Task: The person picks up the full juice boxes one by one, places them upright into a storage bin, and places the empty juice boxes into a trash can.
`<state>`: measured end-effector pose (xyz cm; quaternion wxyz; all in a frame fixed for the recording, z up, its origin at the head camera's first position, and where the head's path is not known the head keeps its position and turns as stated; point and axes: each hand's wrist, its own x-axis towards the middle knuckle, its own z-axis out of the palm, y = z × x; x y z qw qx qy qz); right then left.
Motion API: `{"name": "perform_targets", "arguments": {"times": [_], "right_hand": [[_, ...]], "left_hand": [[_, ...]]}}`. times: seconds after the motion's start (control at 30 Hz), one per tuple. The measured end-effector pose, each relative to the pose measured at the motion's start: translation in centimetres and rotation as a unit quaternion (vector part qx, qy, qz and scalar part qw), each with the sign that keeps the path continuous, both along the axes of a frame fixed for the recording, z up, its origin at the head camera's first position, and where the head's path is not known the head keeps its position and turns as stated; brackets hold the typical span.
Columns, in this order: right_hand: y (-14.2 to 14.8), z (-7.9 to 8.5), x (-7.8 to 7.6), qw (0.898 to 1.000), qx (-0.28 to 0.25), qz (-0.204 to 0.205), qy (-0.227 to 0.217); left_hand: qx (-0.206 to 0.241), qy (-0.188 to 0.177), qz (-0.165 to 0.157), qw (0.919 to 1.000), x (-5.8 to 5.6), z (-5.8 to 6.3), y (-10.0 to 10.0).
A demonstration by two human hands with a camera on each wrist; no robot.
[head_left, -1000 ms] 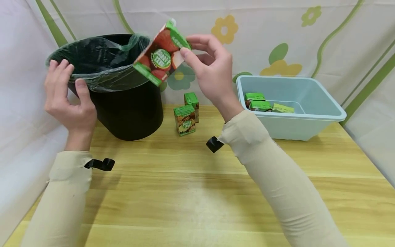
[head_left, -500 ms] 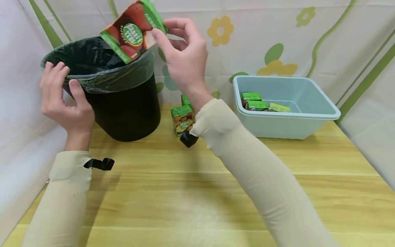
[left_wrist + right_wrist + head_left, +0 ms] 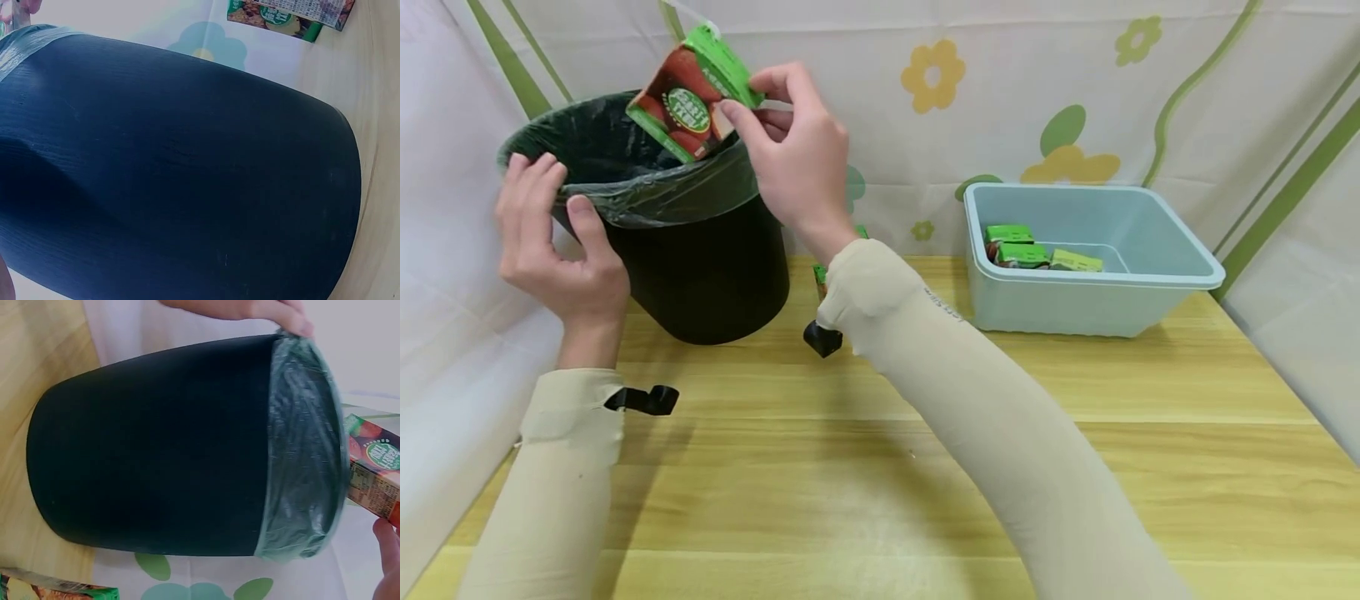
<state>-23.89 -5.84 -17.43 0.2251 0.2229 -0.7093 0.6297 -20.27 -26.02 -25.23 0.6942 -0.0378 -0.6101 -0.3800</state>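
Your right hand (image 3: 797, 146) pinches a red-and-green juice carton (image 3: 681, 100) at its right end, the thumb against the printed near face and the fingers bent behind. The carton is tilted above the mouth of the black bin (image 3: 707, 283) at the far left of the table (image 3: 760, 500); its lower end meets the line of the rim, though contact with the green plastic liner (image 3: 662, 200) cannot be told. Your left hand (image 3: 561, 258) rests at the left side of the lined rim, its thumb and fingers spread well apart, with the thumb on the near side. Two further cartons (image 3: 272, 19) stand on the table just right of the bin, mostly hidden in the head view by your right sleeve (image 3: 970, 375). At the far right, a pale blue basin (image 3: 1097, 312) contains three small boxes (image 3: 1022, 254) toward its left end. A flower-patterned curtain (image 3: 865, 50) hangs behind.
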Motion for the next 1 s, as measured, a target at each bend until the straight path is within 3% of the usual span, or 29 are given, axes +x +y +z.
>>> {"name": "perform_targets", "arguments": {"times": [0.3,0.53,0.7,0.83,1.0], "right_hand": [[-1.1,-0.5,-0.4,0.995,0.094,-0.019,0.028],[-1.6,-0.5,-0.7,0.984,0.165,-0.030,0.059],[-1.7,-0.4,-0.7,0.976,0.208,-0.030,0.054],[-1.8,-0.3,-0.7,0.967,0.246,-0.034,0.056],[-2.1,-0.3,-0.7,0.948,0.309,-0.045,0.060]], "left_hand": [[0.007,-0.002,-0.003,1.0000,0.0,0.1,0.0],[0.010,-0.004,-0.001,0.9999,0.1,0.3,0.0],[0.009,-0.004,0.002,1.0000,0.2,0.3,0.1],[0.008,-0.003,0.003,1.0000,0.2,0.3,0.0],[0.011,0.002,-0.001,0.9999,0.2,0.2,-0.1]]}}
